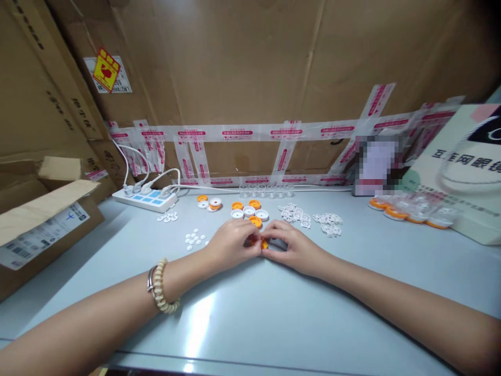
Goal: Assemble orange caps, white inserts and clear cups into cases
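Near the middle of the table, my left hand (234,242) and my right hand (293,246) meet fingertip to fingertip around a small orange plastic part (264,244). Both hands are closed on it, and the fingers cover most of its shape. Just beyond them lies a group of round orange caps (254,204) and white caps (262,214). Small white discs (194,239) are scattered to the left of my left hand. White openwork plastic pieces (294,215) lie in a pile past my right hand.
Clear round containers (266,191) stand in a row at the back. A white power strip (145,198) with plugged cables sits back left, beside an open cardboard box (47,224). Assembled orange-bottomed pieces (415,211) and a paper bag (462,172) are at right. Tall cardboard (242,62) stands behind.
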`<state>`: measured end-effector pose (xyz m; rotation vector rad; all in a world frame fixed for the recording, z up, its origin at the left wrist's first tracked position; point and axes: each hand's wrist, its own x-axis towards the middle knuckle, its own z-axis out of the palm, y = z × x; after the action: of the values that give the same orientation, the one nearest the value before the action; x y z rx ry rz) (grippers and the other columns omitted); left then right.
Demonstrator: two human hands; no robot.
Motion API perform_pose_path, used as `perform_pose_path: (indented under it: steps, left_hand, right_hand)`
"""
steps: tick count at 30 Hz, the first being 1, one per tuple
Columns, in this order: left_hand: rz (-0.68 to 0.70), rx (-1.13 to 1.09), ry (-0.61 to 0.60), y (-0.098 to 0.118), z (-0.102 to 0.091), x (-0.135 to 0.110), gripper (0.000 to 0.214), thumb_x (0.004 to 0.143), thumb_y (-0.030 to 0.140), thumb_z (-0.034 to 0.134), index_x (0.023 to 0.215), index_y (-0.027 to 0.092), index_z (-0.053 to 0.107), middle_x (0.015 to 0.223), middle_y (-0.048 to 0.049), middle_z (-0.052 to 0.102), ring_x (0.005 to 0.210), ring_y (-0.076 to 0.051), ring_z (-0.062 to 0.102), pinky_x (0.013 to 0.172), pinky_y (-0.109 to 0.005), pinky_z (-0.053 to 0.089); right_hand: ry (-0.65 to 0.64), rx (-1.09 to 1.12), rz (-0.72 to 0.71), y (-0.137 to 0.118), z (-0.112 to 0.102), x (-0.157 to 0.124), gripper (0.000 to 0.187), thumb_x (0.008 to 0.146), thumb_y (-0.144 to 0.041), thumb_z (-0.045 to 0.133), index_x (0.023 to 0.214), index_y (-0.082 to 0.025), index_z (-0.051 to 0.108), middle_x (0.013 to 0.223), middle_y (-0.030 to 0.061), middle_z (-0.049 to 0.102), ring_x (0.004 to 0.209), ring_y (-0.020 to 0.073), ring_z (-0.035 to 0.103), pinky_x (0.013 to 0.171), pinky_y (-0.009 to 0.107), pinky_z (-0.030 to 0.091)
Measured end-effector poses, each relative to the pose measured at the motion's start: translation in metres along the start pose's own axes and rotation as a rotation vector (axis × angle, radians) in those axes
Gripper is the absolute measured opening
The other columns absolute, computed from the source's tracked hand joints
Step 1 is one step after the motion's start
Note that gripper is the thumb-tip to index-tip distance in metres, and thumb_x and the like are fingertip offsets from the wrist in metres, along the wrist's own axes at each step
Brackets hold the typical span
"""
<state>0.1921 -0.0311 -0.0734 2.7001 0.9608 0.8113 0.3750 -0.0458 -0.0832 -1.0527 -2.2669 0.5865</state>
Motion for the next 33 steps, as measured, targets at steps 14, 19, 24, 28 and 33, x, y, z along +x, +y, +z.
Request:
perform_pose_path:
  steps: [14, 19, 24, 28, 33]
  left_hand:
    - [-0.053, -0.109, 0.055, -0.008, 0.002, -0.004, 0.005, 0.071, 0.011, 0.057, 0.069, 0.015, 0.057, 0.069, -0.0025, 0.061, 0.064, -0.014, 0.055, 0.060, -0.023, 0.043]
    - [-0.101, -0.148, 0.051, -0.011, 0.002, -0.004, 0.005, 0.072, 0.011, 0.057, 0.072, 0.016, 0.058, 0.070, -0.0017, 0.061, 0.066, -0.014, 0.057, 0.060, -0.023, 0.044]
    - [-0.150, -0.180, 0.029, -0.011, 0.000, -0.003, 0.005, 0.072, 0.011, 0.058, 0.073, 0.016, 0.058, 0.071, -0.0009, 0.062, 0.066, -0.013, 0.057, 0.060, -0.022, 0.045]
    - [-0.175, -0.181, 0.023, -0.010, -0.002, -0.002, 0.005, 0.073, 0.010, 0.057, 0.073, 0.015, 0.059, 0.071, -0.0006, 0.062, 0.065, -0.012, 0.057, 0.060, -0.022, 0.045]
    - [-0.146, -0.207, 0.029, -0.012, 0.000, -0.002, 0.006, 0.076, 0.012, 0.056, 0.076, 0.015, 0.061, 0.072, -0.0006, 0.063, 0.064, -0.011, 0.057, 0.058, -0.021, 0.045]
  right_hand:
    - [0.002, 0.029, 0.011, 0.008, 0.004, 0.001, 0.022, 0.078, -0.031, 0.060, 0.099, -0.025, 0.065, 0.094, 0.0049, 0.059, 0.091, 0.0200, 0.054, 0.083, 0.036, 0.044]
    - [0.008, 0.036, 0.037, 0.008, 0.004, 0.001, 0.029, 0.077, -0.031, 0.063, 0.105, -0.025, 0.063, 0.095, 0.0049, 0.060, 0.092, 0.0202, 0.055, 0.083, 0.036, 0.044]
    - [0.003, 0.046, 0.050, 0.007, 0.001, 0.001, 0.026, 0.076, -0.030, 0.064, 0.101, -0.023, 0.064, 0.093, 0.0050, 0.060, 0.090, 0.0192, 0.055, 0.082, 0.035, 0.044]
    - [0.009, 0.054, 0.043, 0.006, 0.000, 0.001, 0.022, 0.076, -0.027, 0.064, 0.097, -0.021, 0.065, 0.092, 0.0050, 0.061, 0.089, 0.0183, 0.056, 0.082, 0.034, 0.044]
    - [0.022, 0.053, 0.056, 0.007, 0.000, 0.001, 0.022, 0.076, -0.026, 0.065, 0.097, -0.023, 0.066, 0.091, 0.0043, 0.062, 0.089, 0.0186, 0.057, 0.081, 0.034, 0.045]
